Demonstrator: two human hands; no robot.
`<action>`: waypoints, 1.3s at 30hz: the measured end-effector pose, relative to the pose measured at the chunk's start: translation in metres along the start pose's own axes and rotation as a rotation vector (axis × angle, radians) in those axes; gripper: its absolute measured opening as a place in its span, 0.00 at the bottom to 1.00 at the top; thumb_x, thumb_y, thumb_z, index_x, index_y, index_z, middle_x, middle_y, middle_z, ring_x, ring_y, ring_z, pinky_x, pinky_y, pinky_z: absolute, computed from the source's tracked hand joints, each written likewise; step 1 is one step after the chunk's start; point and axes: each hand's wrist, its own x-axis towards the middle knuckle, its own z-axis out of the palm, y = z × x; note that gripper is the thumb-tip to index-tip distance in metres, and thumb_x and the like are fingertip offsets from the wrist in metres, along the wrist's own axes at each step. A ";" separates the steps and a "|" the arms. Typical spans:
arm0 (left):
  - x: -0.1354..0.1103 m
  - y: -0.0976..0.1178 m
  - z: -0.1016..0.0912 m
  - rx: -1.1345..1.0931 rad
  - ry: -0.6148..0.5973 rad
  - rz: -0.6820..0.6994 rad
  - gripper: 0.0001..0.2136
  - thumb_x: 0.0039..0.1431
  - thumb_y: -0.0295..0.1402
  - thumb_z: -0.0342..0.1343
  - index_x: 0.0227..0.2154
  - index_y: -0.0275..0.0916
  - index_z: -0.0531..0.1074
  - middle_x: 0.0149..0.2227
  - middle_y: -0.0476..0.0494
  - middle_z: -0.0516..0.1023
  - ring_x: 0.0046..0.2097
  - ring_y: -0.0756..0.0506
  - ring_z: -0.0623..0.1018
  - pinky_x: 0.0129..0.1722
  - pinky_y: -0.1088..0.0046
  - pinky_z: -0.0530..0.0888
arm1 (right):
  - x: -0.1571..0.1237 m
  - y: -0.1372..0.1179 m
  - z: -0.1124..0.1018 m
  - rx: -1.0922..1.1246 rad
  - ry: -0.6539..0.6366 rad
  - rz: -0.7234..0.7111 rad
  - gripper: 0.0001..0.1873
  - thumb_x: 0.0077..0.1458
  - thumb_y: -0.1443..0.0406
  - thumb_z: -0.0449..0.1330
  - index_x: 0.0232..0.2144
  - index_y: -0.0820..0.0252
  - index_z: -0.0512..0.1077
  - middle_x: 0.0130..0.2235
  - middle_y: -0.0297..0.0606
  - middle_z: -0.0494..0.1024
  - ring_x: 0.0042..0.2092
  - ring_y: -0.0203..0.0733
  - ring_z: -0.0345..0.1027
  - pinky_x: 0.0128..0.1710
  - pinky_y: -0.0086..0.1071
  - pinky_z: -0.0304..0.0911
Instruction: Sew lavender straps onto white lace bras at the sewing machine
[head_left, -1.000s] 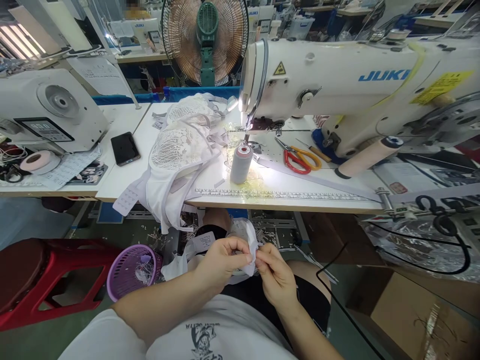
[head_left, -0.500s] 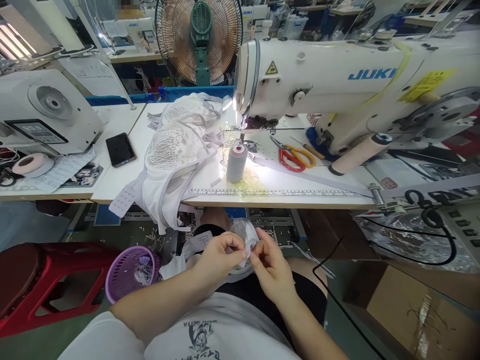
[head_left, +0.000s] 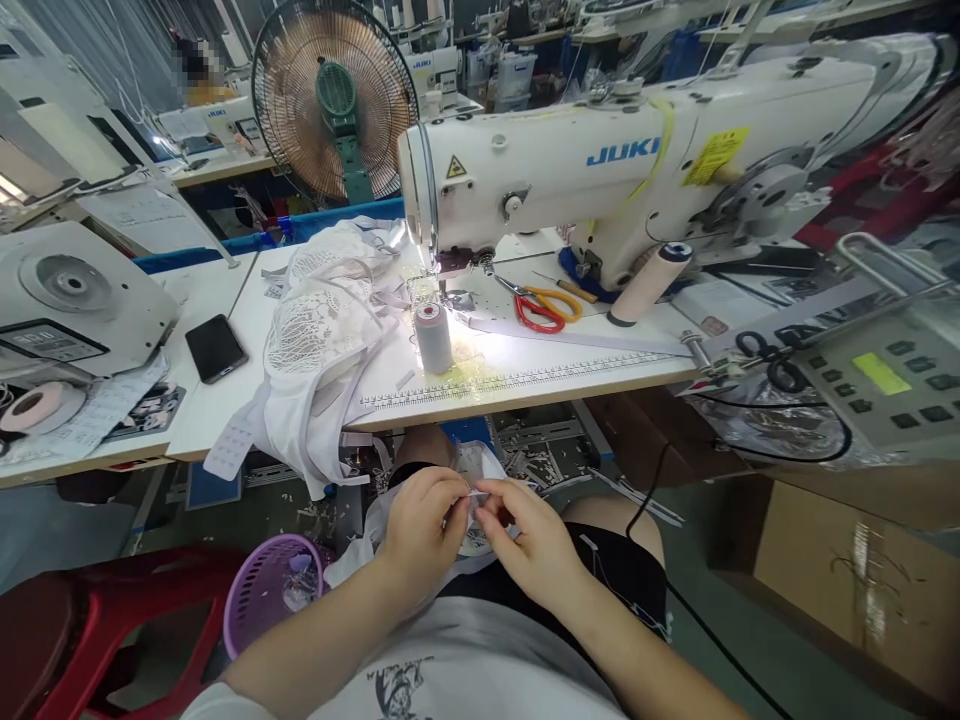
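Observation:
Over my lap lies a white lace bra (head_left: 480, 462), mostly hidden by my hands. My left hand (head_left: 426, 518) is closed, its thumb and forefinger pinching a thin white edge of the bra. Right beside it, my right hand (head_left: 531, 535) pinches the same narrow edge, so the fingertips of both hands almost meet. The exact part between the fingertips is too small to make out. More white lace bras (head_left: 319, 330) are heaped on the table above my left hand, with straps hanging over the front edge.
A white sewing machine (head_left: 540, 170) stands on the table (head_left: 517, 408). Before it are a grey thread cone (head_left: 433, 340), red-and-orange-handled scissors (head_left: 544, 308) and a pink cone (head_left: 651, 285). A phone (head_left: 215, 348) lies left. Below are a purple basket (head_left: 247, 600), a red stool (head_left: 112, 610) and a cardboard box (head_left: 825, 570).
My view has swung to the right and tilted. Both hands have drawn closer together at the fingertips, still pinching the bra. A small white scrap and thread now show on my right thigh.

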 end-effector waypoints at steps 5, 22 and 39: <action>0.001 0.006 -0.004 -0.124 -0.049 -0.097 0.04 0.56 0.26 0.49 0.28 0.38 0.68 0.31 0.45 0.72 0.34 0.48 0.72 0.35 0.72 0.68 | -0.005 -0.005 -0.002 0.169 -0.058 0.110 0.15 0.54 0.69 0.51 0.45 0.58 0.61 0.26 0.32 0.71 0.28 0.36 0.67 0.29 0.30 0.64; 0.010 0.018 -0.012 -0.479 -0.207 -0.498 0.09 0.50 0.38 0.57 0.24 0.36 0.70 0.27 0.47 0.69 0.29 0.50 0.68 0.29 0.76 0.64 | 0.036 0.002 -0.029 0.209 -0.284 0.152 0.13 0.51 0.65 0.56 0.17 0.60 0.70 0.41 0.41 0.76 0.43 0.44 0.69 0.43 0.39 0.63; 0.012 0.022 -0.008 -0.665 -0.227 -0.674 0.13 0.40 0.39 0.64 0.20 0.35 0.69 0.24 0.48 0.68 0.27 0.52 0.66 0.26 0.77 0.62 | 0.026 0.004 -0.017 0.851 -0.419 0.524 0.07 0.44 0.66 0.58 0.18 0.61 0.66 0.38 0.41 0.77 0.42 0.43 0.69 0.35 0.33 0.63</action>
